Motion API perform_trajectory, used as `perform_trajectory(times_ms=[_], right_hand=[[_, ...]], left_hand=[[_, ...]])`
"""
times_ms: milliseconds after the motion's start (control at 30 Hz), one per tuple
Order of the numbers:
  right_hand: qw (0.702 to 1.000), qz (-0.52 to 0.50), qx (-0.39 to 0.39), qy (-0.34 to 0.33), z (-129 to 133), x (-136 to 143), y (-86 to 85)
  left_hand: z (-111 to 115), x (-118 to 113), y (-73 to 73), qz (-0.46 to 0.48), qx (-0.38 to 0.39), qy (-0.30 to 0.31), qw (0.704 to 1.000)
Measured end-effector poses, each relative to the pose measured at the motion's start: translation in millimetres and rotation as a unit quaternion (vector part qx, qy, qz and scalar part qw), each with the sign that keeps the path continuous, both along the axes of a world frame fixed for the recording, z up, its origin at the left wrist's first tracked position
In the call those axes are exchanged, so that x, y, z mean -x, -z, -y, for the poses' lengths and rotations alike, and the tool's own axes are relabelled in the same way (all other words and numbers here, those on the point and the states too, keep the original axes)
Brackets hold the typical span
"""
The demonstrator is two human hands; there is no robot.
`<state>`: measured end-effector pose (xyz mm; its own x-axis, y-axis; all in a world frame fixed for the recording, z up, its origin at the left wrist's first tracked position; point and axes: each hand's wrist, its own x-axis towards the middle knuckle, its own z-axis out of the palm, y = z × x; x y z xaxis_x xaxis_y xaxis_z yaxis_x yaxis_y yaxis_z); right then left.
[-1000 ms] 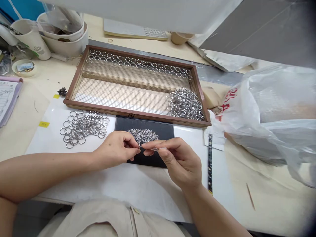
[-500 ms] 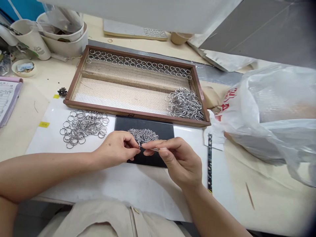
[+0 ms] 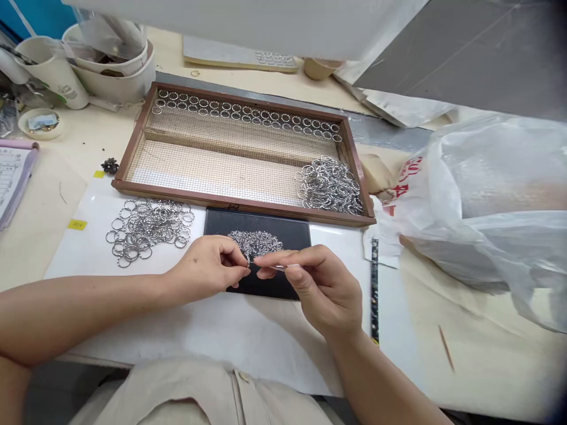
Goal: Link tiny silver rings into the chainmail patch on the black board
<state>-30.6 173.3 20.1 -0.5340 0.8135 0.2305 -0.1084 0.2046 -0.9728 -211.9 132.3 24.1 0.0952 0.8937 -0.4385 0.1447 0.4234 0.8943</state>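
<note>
My left hand (image 3: 210,265) is pinched closed over the left part of a black tray (image 3: 279,286), on a small metal piece mostly hidden by the fingers. Between the thumb and fingers of my right hand (image 3: 325,286) is a thin white-ended tool (image 3: 283,268), its tip pointing at my left fingertips. Just beyond the fingertips, small silver pieces (image 3: 257,241) lie heaped on the black tray. A loose pile of silver rings (image 3: 148,227) rests on the white sheet to the left.
Behind the hands stands a wooden-framed mesh tray (image 3: 243,205) with rows of rings and a ring heap (image 3: 330,186). White containers (image 3: 110,79) are at the back left, a plastic bag (image 3: 496,218) at the right. A patterned strip (image 3: 375,289) lies right of my right hand.
The whole view has shifted very slightly, with the objects on the table a little further left. Both hands keep nearly the same pose and hold.
</note>
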Motion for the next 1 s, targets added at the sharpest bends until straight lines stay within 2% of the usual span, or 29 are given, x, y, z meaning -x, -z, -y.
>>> perform_trajectory(times_ms=[1000], right_hand=[[1.000,-0.011,0.008,-0.007,0.2,-0.5,1.6]], left_hand=[[1.7,-0.5,0.3,-0.003,-0.023,-0.003,1.000]])
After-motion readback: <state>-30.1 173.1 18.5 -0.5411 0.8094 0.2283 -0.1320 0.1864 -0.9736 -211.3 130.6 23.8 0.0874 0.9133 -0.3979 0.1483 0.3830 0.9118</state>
